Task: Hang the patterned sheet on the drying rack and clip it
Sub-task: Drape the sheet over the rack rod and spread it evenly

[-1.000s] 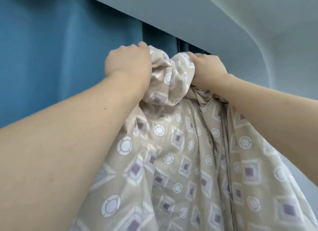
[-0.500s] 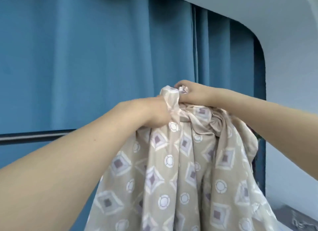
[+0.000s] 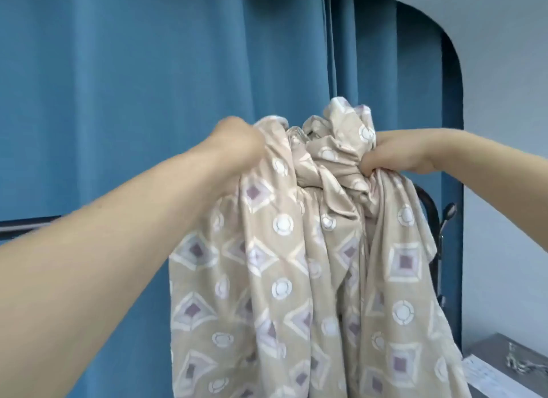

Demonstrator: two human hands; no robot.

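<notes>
The patterned sheet, beige with purple diamonds and white circles, hangs bunched in front of me and drapes down out of the frame. My left hand grips its gathered top edge on the left. My right hand grips the crumpled bundle of cloth on the right, at about the same height. The drying rack shows as a dark horizontal bar at the left and a dark curved post behind the sheet's right side. The sheet's top hides the rail beneath it. No clip is visible.
A blue curtain fills the background. A pale wall stands at the right. Low at the right is a grey ledge with a paper sheet and a small metal object.
My hands have come down with the sheet from near the ceiling and have moved apart, spreading the bunched top. The view has dropped, and the rack bar and post have come into sight.
</notes>
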